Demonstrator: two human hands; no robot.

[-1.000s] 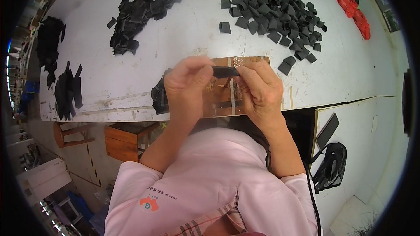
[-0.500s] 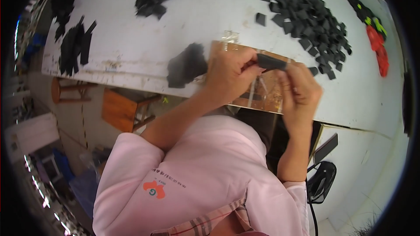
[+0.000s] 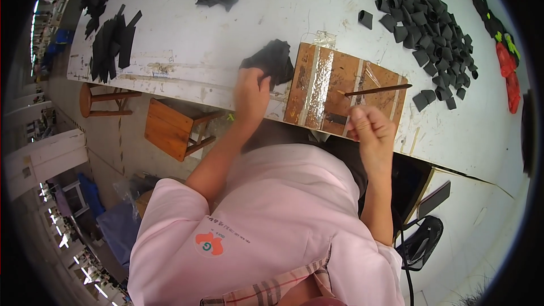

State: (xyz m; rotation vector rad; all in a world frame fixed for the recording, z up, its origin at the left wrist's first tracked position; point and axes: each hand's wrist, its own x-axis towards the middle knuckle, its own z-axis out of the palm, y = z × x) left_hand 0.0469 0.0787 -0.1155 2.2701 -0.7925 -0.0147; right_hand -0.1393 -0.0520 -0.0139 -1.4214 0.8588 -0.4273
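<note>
The left hand (image 3: 251,93) was placed at the near side of a small pile (image 3: 273,58) of black pieces, which was set on the tabletop (image 3: 187,37) near its front edge. The pile was touched by the curled fingers; whether a piece was gripped between fingers and thumb could not be told. The right hand (image 3: 371,127) was held over the near right part of a brown board (image 3: 385,111), with its fingers curled in and the thumb brought close to them; whether the tips were pressed together could not be told, and nothing could be made out between them.

The board was laid just right of the pile, at the tabletop's front edge, and was crossed by bands of shiny tape (image 3: 317,88). A dark, thin rod (image 3: 379,89) was seen above it, slanted across the view beyond the right hand.

A heap (image 3: 433,28) of short black loops was spread farther off to the right, with red cloth (image 3: 506,76) beyond it. Another black pile was partly cut off at the top, and black strips (image 3: 113,48) were gathered at the far left. Below that side, a wooden stool (image 3: 167,129) was seen.
</note>
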